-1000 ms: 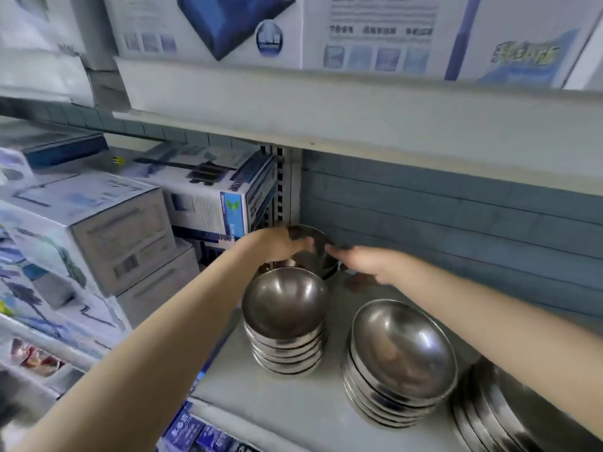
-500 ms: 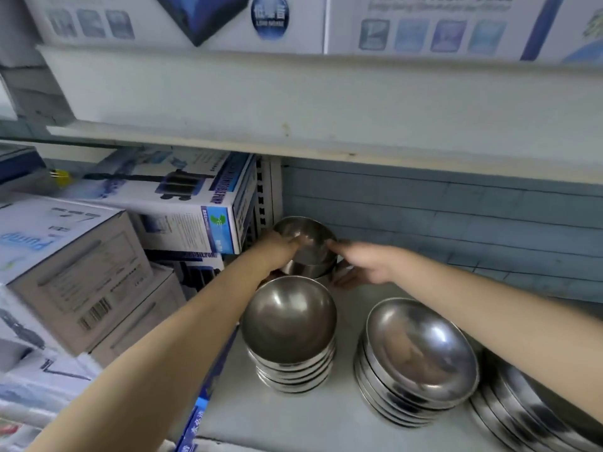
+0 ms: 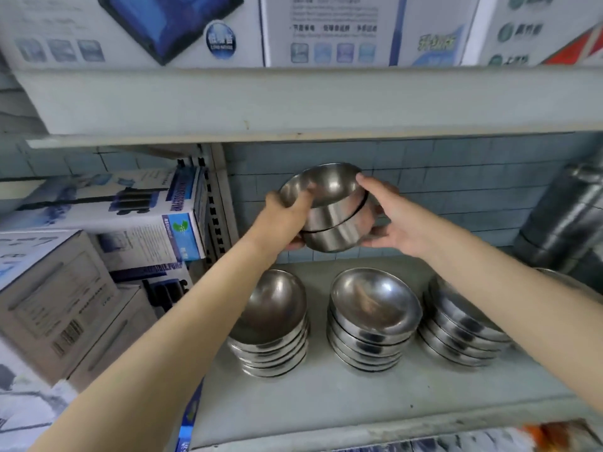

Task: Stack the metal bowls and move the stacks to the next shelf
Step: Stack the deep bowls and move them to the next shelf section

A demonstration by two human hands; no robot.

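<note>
Two nested bowls (image 3: 332, 223) held tilted above the shelf (image 3: 326, 406). The left hand (image 3: 284, 213) pinches the rim, thumb inside; the right hand (image 3: 391, 220) grips the opposite wall, probably to hold the pair seated together.

Two nested bowls (image 3: 329, 210) are up in the air between the left hand (image 3: 284, 213) and the right hand (image 3: 391, 220), above the far part of the shelf (image 3: 359, 396). Below them, in a row on the shelf: left stack (image 3: 270, 324), middle stack (image 3: 372, 318), right stack (image 3: 456, 324). Cartons (image 3: 130, 216) are piled to the left, a metal canister (image 3: 564, 216) stands far right, and boxes (image 3: 326, 27) sit on the upper shelf (image 3: 293, 102).
</note>
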